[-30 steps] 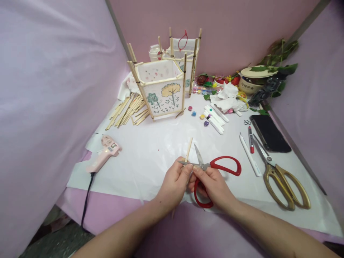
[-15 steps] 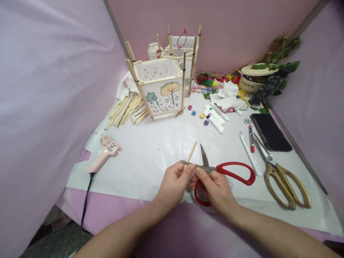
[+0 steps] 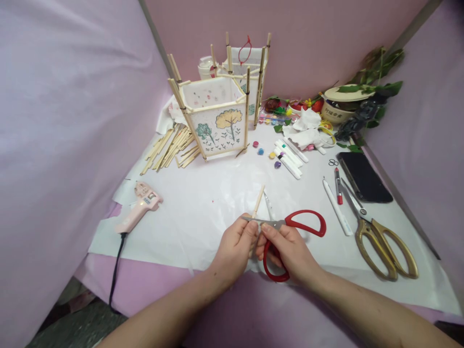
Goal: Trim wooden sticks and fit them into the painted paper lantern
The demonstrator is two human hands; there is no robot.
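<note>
My left hand (image 3: 235, 241) is closed around a thin wooden stick (image 3: 258, 200), whose upper end sticks out past the fingers. In my right hand (image 3: 286, 246) is a pair of red-handled scissors (image 3: 306, 222), gripped near the pivot with the blades spread. One blade lies across the stick close to my left thumb; the other points up and away. Both hands nearly touch above the front of the table. My fingers hide the lower part of the stick.
A pink glue gun (image 3: 143, 205) lies left, below a pile of wooden sticks (image 3: 174, 147). Behind stands a paper lantern (image 3: 217, 121) with painted trees. To the right are white markers (image 3: 288, 162), a phone (image 3: 364, 176), gold-handled scissors (image 3: 380, 246) and a lidded bowl (image 3: 337, 113).
The red-handled scissors have turned in my right hand; the upper handle has shifted left and the free blade now leans further left, nearer the stick. My left hand has barely moved.
</note>
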